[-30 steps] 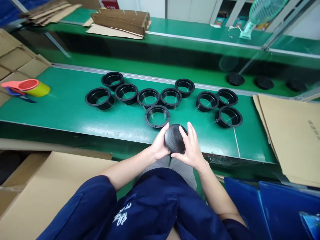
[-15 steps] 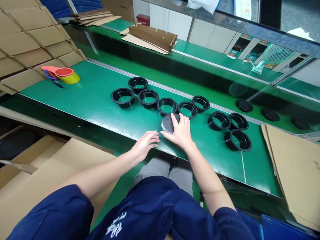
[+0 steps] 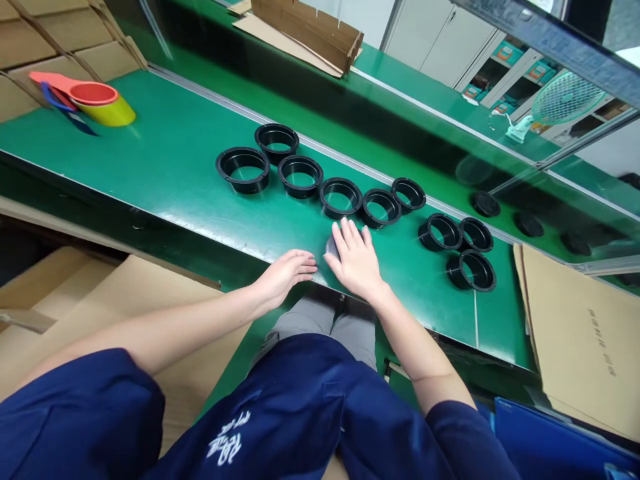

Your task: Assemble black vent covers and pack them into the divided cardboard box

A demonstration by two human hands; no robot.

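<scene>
My right hand (image 3: 354, 259) lies palm down over a dark round disc (image 3: 331, 247) near the front edge of the green table (image 3: 190, 200). Most of the disc is hidden beneath the palm, and the fingers are stretched out. Just left of it, at the table's edge, my left hand (image 3: 289, 275) is held with its fingers extended and nothing in it. Behind my hands, several black rings stand in a bent row, among them one ring (image 3: 341, 212) directly beyond my right fingertips. Further right, three more black rings (image 3: 440, 247) stand close together.
A red and yellow cup-shaped item (image 3: 113, 112) and a blue-handled tool stand at the left. Cardboard sheets (image 3: 580, 340) lean at the right end. Behind a low green panel are a cardboard tray (image 3: 305, 30) and a fan (image 3: 565, 100).
My right hand has gone from gripping the disc's edge to lying flat over it, covering more of it. My left hand stays beside it. The camera view has shifted.
</scene>
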